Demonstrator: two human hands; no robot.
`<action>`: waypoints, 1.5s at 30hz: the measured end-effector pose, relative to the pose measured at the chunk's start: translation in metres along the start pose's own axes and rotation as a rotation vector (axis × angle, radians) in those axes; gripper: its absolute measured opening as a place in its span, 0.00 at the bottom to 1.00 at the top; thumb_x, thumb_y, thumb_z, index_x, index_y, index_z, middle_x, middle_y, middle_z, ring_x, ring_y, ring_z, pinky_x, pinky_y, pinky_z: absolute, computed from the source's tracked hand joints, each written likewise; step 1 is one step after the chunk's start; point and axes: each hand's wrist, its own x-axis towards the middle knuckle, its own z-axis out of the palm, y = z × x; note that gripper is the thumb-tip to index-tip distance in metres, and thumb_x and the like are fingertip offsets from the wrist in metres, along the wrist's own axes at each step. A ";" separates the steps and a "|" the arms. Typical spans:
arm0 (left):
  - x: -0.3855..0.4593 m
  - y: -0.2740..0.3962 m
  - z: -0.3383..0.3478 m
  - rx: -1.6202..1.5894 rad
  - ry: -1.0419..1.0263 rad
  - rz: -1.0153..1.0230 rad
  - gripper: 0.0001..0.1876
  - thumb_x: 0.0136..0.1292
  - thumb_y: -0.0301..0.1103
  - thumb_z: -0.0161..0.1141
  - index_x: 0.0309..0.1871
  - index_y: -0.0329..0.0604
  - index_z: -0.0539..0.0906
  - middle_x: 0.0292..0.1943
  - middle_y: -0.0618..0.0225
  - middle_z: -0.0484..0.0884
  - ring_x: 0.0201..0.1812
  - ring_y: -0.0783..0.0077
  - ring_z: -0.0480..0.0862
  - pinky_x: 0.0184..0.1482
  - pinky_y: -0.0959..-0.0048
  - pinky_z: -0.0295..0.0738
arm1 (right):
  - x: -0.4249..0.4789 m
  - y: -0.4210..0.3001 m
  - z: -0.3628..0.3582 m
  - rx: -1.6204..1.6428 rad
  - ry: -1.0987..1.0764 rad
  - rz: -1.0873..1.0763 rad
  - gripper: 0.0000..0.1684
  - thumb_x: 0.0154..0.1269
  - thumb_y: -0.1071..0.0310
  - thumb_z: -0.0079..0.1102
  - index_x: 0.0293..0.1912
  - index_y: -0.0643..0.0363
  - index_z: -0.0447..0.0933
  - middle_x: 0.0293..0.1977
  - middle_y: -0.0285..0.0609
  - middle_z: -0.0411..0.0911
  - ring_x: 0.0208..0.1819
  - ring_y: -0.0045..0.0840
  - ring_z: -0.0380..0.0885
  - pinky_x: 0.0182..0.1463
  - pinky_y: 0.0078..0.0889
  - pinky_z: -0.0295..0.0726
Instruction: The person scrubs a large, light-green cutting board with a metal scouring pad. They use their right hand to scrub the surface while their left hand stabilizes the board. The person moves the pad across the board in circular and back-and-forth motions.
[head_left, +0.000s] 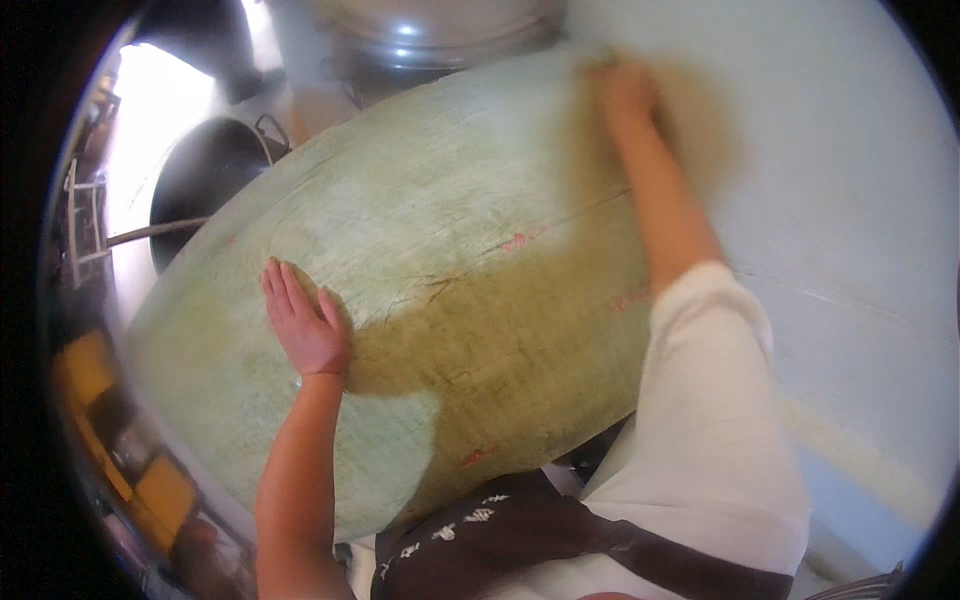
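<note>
A large, worn greenish surface (405, 202) with rounded edges, red marks and dark scratches lies before me. It looks like a tabletop or board. My left hand (307, 322) rests flat on its left part, palm down, with the thumb apart and nothing held. My right hand (626, 94) reaches to the far right end, beside the pale wall. Its fingers look curled, and blur and a brownish shadow-like patch around it hide whether anything is in them. A broad brown shadow falls across the middle of the surface.
A dark round pot (210, 187) with a loop handle stands beyond the left edge. At the top is a large shiny metal vessel (442, 30). A pale wall (840, 187) rises at right. My dark apron (480, 532) meets the near edge.
</note>
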 end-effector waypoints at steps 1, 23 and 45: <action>-0.004 -0.002 0.000 0.009 0.010 -0.009 0.31 0.66 0.35 0.53 0.71 0.29 0.63 0.74 0.48 0.60 0.75 0.43 0.57 0.74 0.53 0.52 | 0.015 -0.012 -0.004 -0.051 -0.107 0.008 0.22 0.71 0.54 0.49 0.50 0.60 0.81 0.44 0.56 0.83 0.46 0.47 0.83 0.50 0.50 0.80; -0.007 -0.008 -0.002 0.037 0.028 0.018 0.30 0.67 0.35 0.53 0.70 0.28 0.64 0.73 0.46 0.60 0.74 0.43 0.58 0.74 0.54 0.54 | -0.215 0.101 -0.001 -0.017 -0.082 0.182 0.12 0.61 0.68 0.55 0.41 0.64 0.80 0.43 0.57 0.80 0.47 0.49 0.79 0.51 0.48 0.79; -0.011 -0.013 -0.006 0.071 0.046 0.004 0.30 0.67 0.36 0.54 0.69 0.28 0.65 0.73 0.46 0.61 0.73 0.43 0.60 0.73 0.54 0.56 | -0.153 0.046 -0.025 0.032 -0.201 0.145 0.11 0.62 0.69 0.54 0.41 0.63 0.81 0.45 0.54 0.80 0.49 0.47 0.80 0.52 0.45 0.79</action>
